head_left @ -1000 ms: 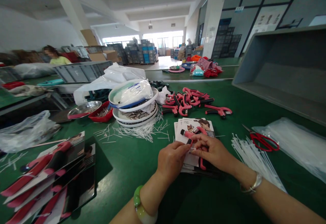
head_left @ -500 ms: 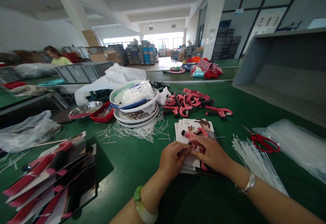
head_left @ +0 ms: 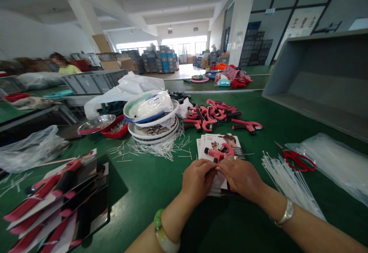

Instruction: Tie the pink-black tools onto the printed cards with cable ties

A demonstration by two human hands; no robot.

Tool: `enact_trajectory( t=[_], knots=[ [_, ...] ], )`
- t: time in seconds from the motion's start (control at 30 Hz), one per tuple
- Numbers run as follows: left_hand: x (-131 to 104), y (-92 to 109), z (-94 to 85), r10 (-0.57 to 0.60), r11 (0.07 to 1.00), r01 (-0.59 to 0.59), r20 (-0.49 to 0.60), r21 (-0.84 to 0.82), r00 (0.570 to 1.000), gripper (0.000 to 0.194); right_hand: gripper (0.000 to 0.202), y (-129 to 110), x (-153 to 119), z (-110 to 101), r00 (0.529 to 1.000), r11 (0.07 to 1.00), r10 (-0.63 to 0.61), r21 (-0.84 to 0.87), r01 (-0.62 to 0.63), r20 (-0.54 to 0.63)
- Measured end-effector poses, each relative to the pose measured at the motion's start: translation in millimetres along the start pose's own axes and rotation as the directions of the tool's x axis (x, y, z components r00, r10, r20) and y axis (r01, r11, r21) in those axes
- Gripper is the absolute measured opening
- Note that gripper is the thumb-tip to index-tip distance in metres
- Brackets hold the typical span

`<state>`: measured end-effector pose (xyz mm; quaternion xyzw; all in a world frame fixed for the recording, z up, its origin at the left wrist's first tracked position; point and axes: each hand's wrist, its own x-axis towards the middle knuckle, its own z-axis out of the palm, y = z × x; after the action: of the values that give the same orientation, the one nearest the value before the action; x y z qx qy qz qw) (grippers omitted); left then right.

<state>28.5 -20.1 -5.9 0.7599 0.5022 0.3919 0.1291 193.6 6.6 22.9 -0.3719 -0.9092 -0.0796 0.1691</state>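
In the head view, the pink plier-like tool is lying on a printed card atop a small stack, while the left hand and right hand are covering its lower part, fingertips meeting; whether they are pinching the tool or a thin tie, I cannot tell. Judging by the loose white cable ties lying near the red-handled scissors, the hands are probably working at a fastening step, and the next move is seemingly calling for close fingertip control.
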Motion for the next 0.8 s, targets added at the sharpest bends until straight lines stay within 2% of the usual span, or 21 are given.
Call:
enact_trajectory(
  t=[0.07,0.13,0.2,0.27,0.37,0.43,0.5,0.57,0.63,0.7,0.8],
  knots=[
    [0.1,4.4,-2.5,-0.036,0.998,0.035,0.024,0.058,0.999,0.018,0.026,2.9,-2.6,-1.5,0.998,0.996,-0.056,-0.078,0.054,-0.024],
    [0.4,7.5,-5.3,-0.061,0.993,0.056,0.044,0.106,0.997,0.018,0.027,7.2,-11.2,-2.6,0.990,0.989,-0.121,-0.093,0.114,-0.075],
    [1.0,7.3,-8.2,-0.079,0.991,0.072,0.060,0.115,0.995,0.019,0.028,12.2,-25.5,-2.3,0.982,0.990,-0.128,-0.082,0.117,-0.138],
    [2.1,3.0,-10.7,-0.110,0.991,0.105,0.057,0.083,0.992,0.020,0.028,17.1,-41.7,-0.9,0.979,0.995,-0.095,-0.032,0.091,-0.180],
    [3.8,-6.2,-12.4,-0.158,0.987,0.159,0.042,-0.014,0.987,0.018,0.028,22.0,-56.3,-1.4,0.984,0.994,-0.006,0.105,0.025,-0.176],
    [4.4,-9.9,-11.3,-0.163,0.984,0.165,0.033,-0.070,0.986,0.016,0.028,21.9,-52.9,-5.9,0.982,0.982,0.104,0.176,-0.076,-0.160],
    [4.2,-10.5,-9.1,-0.149,0.984,0.151,0.028,-0.095,0.988,0.016,0.026,17.8,-39.1,-12.9,0.971,0.973,0.187,0.163,-0.162,-0.152],
    [3.4,-9.6,-7.4,-0.132,0.985,0.134,0.026,-0.112,0.991,0.017,0.032,10.0,-19.9,-19.7,0.982,0.984,0.173,0.067,-0.168,-0.079],
    [1.9,-8.9,-7.1,-0.117,0.984,0.121,0.037,-0.130,0.992,0.018,0.025,0.5,-1.7,-23.8,0.992,0.995,0.091,-0.047,-0.087,0.091],
    [0.3,-8.9,-8.6,-0.120,0.983,0.126,0.054,-0.137,0.991,0.019,0.019,-7.1,11.3,-25.0,0.965,0.994,0.009,-0.111,0.021,0.262],
    [-1.0,-7.7,-11.4,-0.168,0.980,0.173,0.057,-0.098,0.984,0.024,0.021,-9.7,20.4,-26.5,0.908,0.976,-0.121,-0.118,0.182,0.401]
  ],
)
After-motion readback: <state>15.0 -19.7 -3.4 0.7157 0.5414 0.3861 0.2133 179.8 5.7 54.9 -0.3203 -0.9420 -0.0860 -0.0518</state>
